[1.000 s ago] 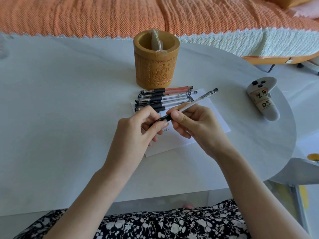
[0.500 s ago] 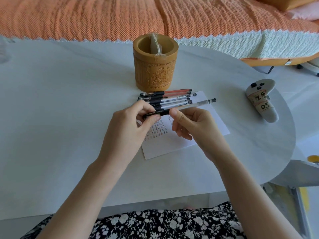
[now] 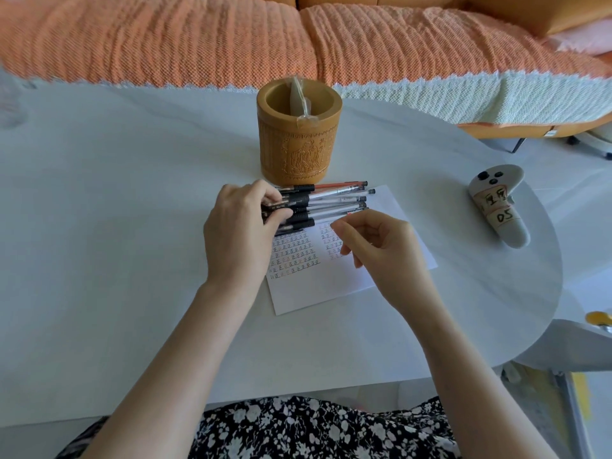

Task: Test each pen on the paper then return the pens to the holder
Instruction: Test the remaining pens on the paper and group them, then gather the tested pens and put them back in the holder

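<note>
Left hand (image 3: pixel 243 226) lies over the black-gripped ends of a row of slim, clear-barrelled plastic pens (image 3: pixel 334 202). Its fingers curl down around several of them, so I read it as gripping the bunch. To its right the right hand (image 3: pixel 384 250) hovers above the white sheet of paper (image 3: pixel 331 286) covered in small handwritten marks. Its fingers are loosely bent, thumb near forefinger, and it holds nothing that I can see. The pens lie side by side across the far edge of the paper, their free ends reaching out to the right of the left hand. Just beyond its knuckles stands the carved tan cylindrical wooden holder (image 3: pixel 298 140) (a clear wrapper is stuck inside it). I judge these pens light, stiff and smooth, apt to roll or fan apart. I would take them at the ribbed black grips, squeeze the bunch together, and steady the free ends with the right hand before lifting.
</note>
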{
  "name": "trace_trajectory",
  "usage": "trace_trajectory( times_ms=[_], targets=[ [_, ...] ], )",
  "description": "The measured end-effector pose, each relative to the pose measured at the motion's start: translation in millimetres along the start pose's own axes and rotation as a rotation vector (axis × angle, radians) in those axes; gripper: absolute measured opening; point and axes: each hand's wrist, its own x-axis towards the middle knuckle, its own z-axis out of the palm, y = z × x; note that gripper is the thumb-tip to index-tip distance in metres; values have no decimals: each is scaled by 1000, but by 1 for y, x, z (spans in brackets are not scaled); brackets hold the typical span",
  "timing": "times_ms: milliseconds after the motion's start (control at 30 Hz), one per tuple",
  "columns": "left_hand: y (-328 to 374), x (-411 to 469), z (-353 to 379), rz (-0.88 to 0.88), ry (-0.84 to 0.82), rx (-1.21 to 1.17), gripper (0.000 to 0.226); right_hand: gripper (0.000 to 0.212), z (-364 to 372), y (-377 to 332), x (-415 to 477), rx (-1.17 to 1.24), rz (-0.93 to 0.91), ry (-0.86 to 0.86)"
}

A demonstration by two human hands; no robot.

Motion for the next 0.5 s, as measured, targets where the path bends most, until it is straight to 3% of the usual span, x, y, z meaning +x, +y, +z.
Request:
trace_trajectory(
  times_ms=[233, 333, 433, 500],
  targets=[
    [-6, -1, 1, 49, -43, -61, 26, 5, -6, 5, 4, -110, -74, 102],
    [-12, -5, -9, 45, -90, -116, 40, 37, -11, 2, 18, -314, -207, 76],
    [-16, -18, -18, 35, -169, -162, 56, 69, -11, 1, 44, -571, -282, -139],
    [-14, -27, -23, 52, -174, -155, 52, 79, -7, 4, 59, -652, -282, -276]
  ],
)
